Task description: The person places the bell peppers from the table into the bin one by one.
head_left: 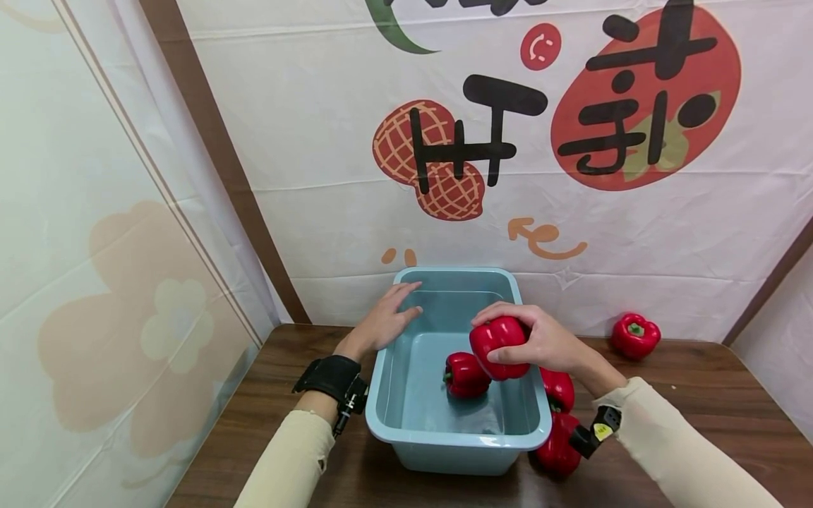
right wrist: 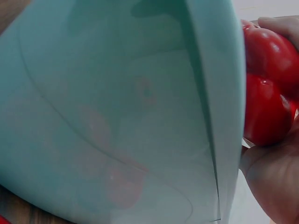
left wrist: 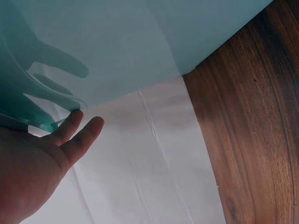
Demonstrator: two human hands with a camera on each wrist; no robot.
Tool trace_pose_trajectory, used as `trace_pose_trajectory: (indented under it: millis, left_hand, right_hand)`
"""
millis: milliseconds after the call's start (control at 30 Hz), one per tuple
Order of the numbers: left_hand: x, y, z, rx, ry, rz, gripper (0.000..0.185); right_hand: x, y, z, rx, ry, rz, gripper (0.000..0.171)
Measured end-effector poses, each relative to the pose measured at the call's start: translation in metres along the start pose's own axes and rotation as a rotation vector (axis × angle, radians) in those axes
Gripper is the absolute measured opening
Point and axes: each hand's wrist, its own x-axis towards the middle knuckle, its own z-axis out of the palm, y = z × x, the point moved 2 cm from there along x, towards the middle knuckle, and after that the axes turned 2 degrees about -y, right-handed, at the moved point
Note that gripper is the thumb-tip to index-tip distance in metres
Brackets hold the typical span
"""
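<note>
Two hands at a blue tub of red peppers

The left hand (head_left: 384,323) lies flat with straight fingers on the far left rim of the light blue tub (head_left: 381,395), holding nothing. Just right of it, a red pepper (head_left: 465,374) sits inside the tub. The right hand (head_left: 540,342) curls around another red pepper (head_left: 500,346), held over the tub's right side. Under that wrist two more peppers (head_left: 559,423) lie on the wooden desk (head_left: 248,416) against the tub's wall; farther right a lone pepper (head_left: 635,335) rests by the backdrop.
</note>
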Motion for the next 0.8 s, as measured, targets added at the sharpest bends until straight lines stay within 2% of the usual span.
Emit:
trace_pose_trajectory:
  millis: [800]
  left_hand:
    - [-0.001, 0.000, 0.000, 0.001, 0.008, 0.006, 0.057]
  right_hand:
    - [0.008, 0.003, 0.015, 0.054, -0.073, 0.032, 0.056]
